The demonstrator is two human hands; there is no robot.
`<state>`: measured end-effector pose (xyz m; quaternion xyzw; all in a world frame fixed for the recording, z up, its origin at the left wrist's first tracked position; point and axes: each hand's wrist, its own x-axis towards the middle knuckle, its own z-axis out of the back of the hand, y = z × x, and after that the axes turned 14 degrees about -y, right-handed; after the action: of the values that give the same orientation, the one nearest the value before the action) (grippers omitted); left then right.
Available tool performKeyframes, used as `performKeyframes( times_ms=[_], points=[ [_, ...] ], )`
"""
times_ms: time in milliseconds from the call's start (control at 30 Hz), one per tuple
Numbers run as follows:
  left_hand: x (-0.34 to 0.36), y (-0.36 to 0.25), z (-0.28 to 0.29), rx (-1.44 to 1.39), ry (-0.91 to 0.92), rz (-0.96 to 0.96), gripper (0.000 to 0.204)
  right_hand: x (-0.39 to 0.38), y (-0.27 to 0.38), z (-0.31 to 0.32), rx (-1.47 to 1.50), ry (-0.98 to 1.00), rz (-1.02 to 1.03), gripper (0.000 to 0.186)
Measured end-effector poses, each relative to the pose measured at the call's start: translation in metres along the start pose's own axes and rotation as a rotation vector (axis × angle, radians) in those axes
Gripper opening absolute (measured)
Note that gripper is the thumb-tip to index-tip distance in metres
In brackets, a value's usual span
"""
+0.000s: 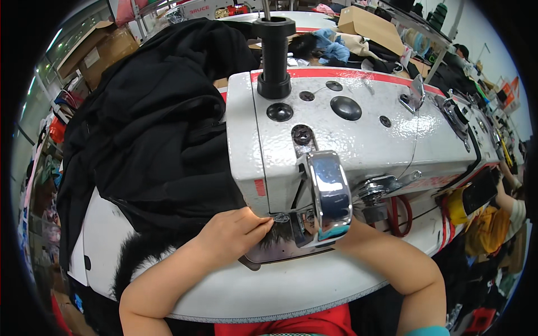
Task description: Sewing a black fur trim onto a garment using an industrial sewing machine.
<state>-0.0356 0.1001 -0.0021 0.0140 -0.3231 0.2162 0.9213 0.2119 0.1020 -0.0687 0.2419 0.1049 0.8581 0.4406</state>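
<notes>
A white sewing machine point(358, 129) stands in front of me, with a chrome guard point(330, 190) at its needle end. My left hand point(238, 232) is closed in a pinch just left of the needle area, holding the edge of black fur trim point(276, 239). A large black garment point(151, 129) spreads over the table left of the machine, and a strip of the fur hangs towards me beside my left forearm. My right hand point(350, 232) reaches under the machine arm behind the guard; its fingers are hidden there.
The white table point(241, 291) has a curved front edge with a measuring tape along it. A black post point(274, 61) rises by the machine head. Cardboard boxes point(106, 56) stand at the far left. Another person's arm point(507, 196) shows at the right, near yellow cloth point(487, 229).
</notes>
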Motion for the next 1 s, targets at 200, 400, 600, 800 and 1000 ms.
performKeyframes(
  times_ms=[200, 400, 600, 800, 1000],
  points=[
    [-0.003, 0.000, -0.007, 0.006, -0.055, 0.133, 0.026, 0.000, 0.006, 0.008, -0.176, -0.051, 0.105, 0.026],
    [-0.001, 0.000, -0.011, 0.064, -0.125, 0.040, 0.024, 0.000, 0.004, 0.003, -0.283, 0.039, 0.297, 0.011],
    [-0.003, 0.002, -0.014, -0.043, -0.187, 0.116, 0.024, -0.004, -0.002, -0.001, -0.391, -0.087, 0.399, 0.009],
    [-0.004, 0.006, -0.016, -0.046, -0.194, 0.073, 0.024, -0.001, -0.003, -0.013, -0.365, -0.340, 0.447, 0.011],
    [-0.002, 0.000, -0.010, 0.033, -0.143, -0.084, 0.026, 0.007, 0.017, 0.013, 0.056, -0.186, 0.253, 0.027]
  ],
)
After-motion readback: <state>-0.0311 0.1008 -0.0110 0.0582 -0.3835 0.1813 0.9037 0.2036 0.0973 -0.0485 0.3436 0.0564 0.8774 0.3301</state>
